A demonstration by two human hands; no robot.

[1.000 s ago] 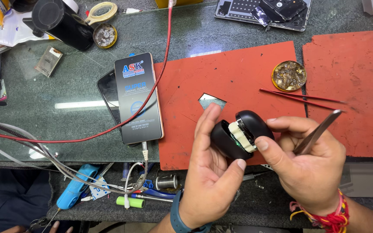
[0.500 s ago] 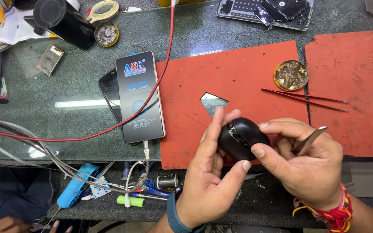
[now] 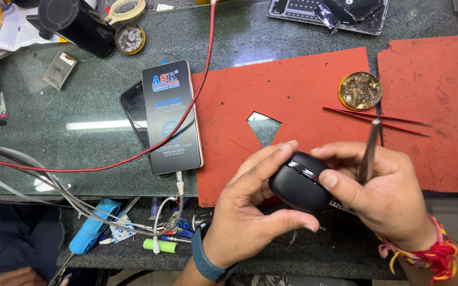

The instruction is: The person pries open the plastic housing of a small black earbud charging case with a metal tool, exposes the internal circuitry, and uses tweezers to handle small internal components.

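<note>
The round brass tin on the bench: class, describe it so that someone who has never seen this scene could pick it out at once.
Start at the large red mat that covers the middle of the glass-topped bench. Near its upper right edge sits the round brass tin, just above the red tweezers. Unlike the similar round tin beside the black cylinder at upper left, this one rests on the red mat.

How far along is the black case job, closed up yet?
Looks closed: the black case shows only a thin bright seam where its halves meet, nothing of the inside visible. In hand: left hand and right hand pinch it together, the right also holding metal tweezers. Left: whether it has latched fully cannot be told; red tweezers and the solder tin lie out on the red mat.
</note>
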